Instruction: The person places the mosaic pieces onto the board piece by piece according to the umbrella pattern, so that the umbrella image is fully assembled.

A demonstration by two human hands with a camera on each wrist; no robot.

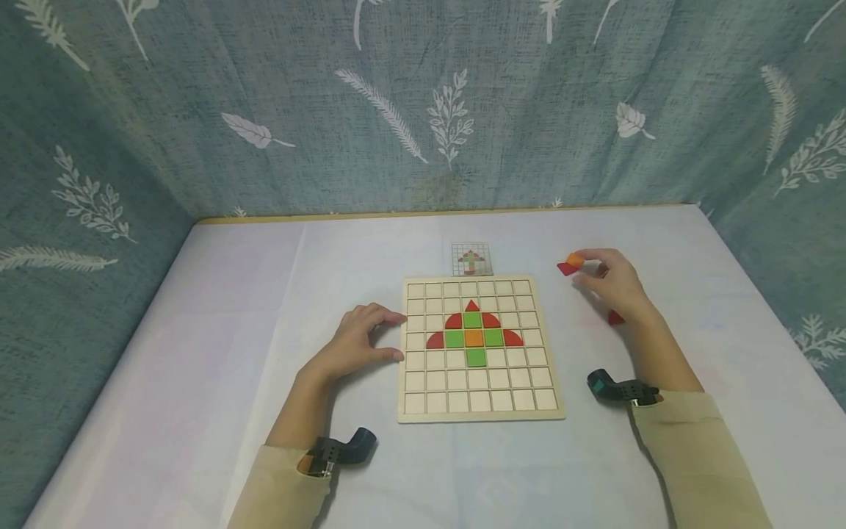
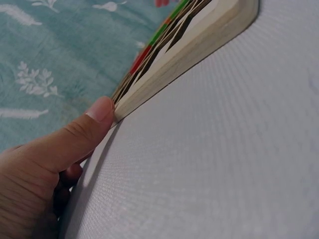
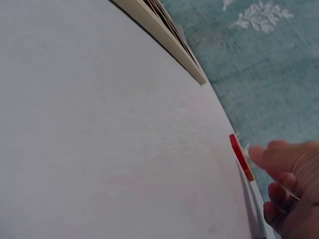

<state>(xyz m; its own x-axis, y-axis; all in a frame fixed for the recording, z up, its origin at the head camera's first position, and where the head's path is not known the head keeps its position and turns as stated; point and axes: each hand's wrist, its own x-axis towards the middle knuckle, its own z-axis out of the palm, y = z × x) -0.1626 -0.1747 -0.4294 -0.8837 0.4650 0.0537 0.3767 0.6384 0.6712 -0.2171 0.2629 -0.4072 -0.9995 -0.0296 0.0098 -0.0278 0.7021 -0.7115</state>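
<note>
My left hand (image 1: 360, 339) rests at the left side of a square wooden grid board (image 1: 423, 402). Its thumb (image 2: 75, 142) and a fingertip touch the board's edge, spread apart. On the board, green squares (image 1: 476, 358) and red pieces (image 1: 512, 338) surround an orange square (image 1: 474, 338), with a red triangle (image 1: 471, 306) on top. To the right of the board my right hand (image 1: 611, 279) reaches an orange piece (image 1: 575, 259) and the red piece (image 1: 566, 269) beside it. A fingertip appears to touch the orange one; the thumb is apart from the index finger.
A small pattern card (image 1: 471, 259) lies behind the board. Another red piece (image 1: 615, 317) lies by the right wrist, and one more red piece (image 1: 602, 270) is partly hidden under the right hand. A patterned curtain (image 1: 396, 110) hangs behind the white-covered table (image 1: 251, 330).
</note>
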